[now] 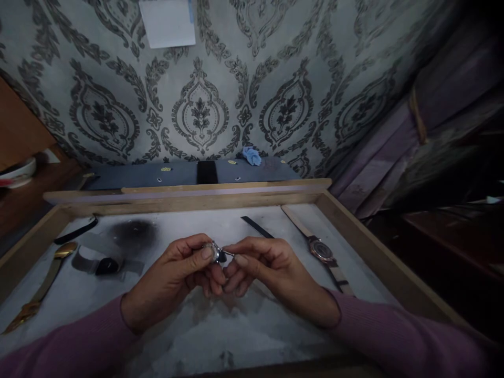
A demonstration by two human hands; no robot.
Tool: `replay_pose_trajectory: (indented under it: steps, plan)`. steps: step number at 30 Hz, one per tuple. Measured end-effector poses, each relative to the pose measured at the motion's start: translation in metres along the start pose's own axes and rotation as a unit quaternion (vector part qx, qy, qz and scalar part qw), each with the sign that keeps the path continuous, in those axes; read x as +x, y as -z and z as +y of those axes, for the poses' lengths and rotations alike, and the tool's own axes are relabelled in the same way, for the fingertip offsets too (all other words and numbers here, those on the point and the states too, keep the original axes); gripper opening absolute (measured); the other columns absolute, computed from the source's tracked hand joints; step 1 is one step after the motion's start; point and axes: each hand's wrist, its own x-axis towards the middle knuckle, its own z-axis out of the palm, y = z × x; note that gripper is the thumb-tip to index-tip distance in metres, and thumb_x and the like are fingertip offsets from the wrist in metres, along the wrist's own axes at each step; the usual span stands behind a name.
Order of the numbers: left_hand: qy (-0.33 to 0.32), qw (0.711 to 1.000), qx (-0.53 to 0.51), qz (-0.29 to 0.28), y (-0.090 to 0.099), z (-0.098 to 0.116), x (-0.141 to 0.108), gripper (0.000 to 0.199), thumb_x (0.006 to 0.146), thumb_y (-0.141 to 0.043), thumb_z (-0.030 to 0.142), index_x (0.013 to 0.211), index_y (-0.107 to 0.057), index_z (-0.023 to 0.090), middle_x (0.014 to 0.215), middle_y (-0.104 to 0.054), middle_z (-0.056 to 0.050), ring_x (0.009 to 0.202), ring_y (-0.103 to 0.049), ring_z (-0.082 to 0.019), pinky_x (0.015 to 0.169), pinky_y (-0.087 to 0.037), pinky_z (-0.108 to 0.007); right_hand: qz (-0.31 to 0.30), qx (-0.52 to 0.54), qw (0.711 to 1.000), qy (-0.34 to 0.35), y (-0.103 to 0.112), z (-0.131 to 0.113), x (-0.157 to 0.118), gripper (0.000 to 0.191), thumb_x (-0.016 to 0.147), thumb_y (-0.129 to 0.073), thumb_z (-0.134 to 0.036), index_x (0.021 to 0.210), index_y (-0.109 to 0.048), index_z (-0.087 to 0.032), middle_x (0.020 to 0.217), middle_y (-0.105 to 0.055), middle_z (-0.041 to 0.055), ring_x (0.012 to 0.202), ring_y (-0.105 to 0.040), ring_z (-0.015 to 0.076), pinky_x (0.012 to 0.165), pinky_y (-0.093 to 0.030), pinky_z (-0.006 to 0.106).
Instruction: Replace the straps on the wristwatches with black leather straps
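Observation:
Between the thumb and fingers of my left hand is a small silver watch case, tilted on its side. My right hand pinches a thin metal piece against the right edge of that case; its exact kind is too small to make out. Both hands are closed and nearly touch at the fingertips, above the white surface. Behind my right hand lies a dark strap, partly hidden by the fingers. A watch with a light strap lies further right. Left of my left hand is a watch with a mesh band.
A raised wooden rim borders the white surface. At the far left lie a gold watch and a black band. Beyond the rim, a crumpled blue cloth rests by the patterned wall. A curtain hangs at right.

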Motion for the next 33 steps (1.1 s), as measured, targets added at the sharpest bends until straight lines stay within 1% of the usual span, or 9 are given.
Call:
replay_pose_trajectory:
  steps: [11,15,21,26,33]
  plan:
    - [-0.002,1.000,0.019,0.003,0.0014,-0.0002,0.0000,0.022,0.084,-0.065,0.034,0.077,-0.062,0.013,0.065,-0.067,-0.003,0.054,-0.061,-0.009,0.050,-0.045,-0.015,-0.005,0.001,1.000,-0.001,0.0008,-0.0007,0.0000,0.022,0.082,-0.067,-0.028,0.099,-0.069,-0.013,0.074,-0.070,0.0026,0.063,-0.071,0.0103,0.055,-0.058,0.016]
    - [-0.001,1.000,0.018,0.008,-0.0004,0.0014,0.0003,0.025,0.081,-0.069,0.036,0.076,-0.061,0.013,0.063,-0.067,-0.003,0.052,-0.061,-0.009,0.049,-0.044,-0.015,-0.008,-0.017,1.000,0.010,0.0013,-0.0010,-0.0020,0.025,0.085,-0.065,-0.028,0.104,-0.069,-0.014,0.076,-0.071,0.0038,0.065,-0.071,0.0105,0.056,-0.058,0.016]
    - [0.003,1.000,0.019,0.009,0.0000,0.0017,-0.0006,0.026,0.080,-0.070,0.037,0.075,-0.061,0.012,0.062,-0.067,-0.002,0.052,-0.061,-0.009,0.049,-0.045,-0.015,-0.029,-0.035,0.998,0.034,0.0020,-0.0006,-0.0018,0.024,0.089,-0.060,-0.028,0.107,-0.068,-0.015,0.080,-0.072,0.0050,0.068,-0.071,0.0105,0.059,-0.058,0.017]
    - [0.003,1.000,0.029,0.010,0.0002,0.0002,-0.0004,0.028,0.079,-0.071,0.038,0.075,-0.061,0.012,0.061,-0.066,-0.002,0.051,-0.060,-0.009,0.049,-0.044,-0.015,-0.027,-0.060,0.998,0.021,0.0034,-0.0021,-0.0024,0.027,0.088,-0.060,-0.032,0.107,-0.068,-0.015,0.081,-0.072,0.0054,0.069,-0.071,0.0113,0.061,-0.058,0.019]
    - [0.001,1.000,0.029,0.007,0.0000,-0.0007,0.0006,0.026,0.080,-0.069,0.037,0.075,-0.060,0.013,0.060,-0.066,-0.002,0.051,-0.060,-0.009,0.048,-0.044,-0.016,-0.036,-0.061,0.997,0.022,0.0050,-0.0025,-0.0011,0.026,0.089,-0.059,-0.029,0.109,-0.068,-0.015,0.084,-0.072,0.0061,0.072,-0.071,0.0116,0.062,-0.059,0.020]
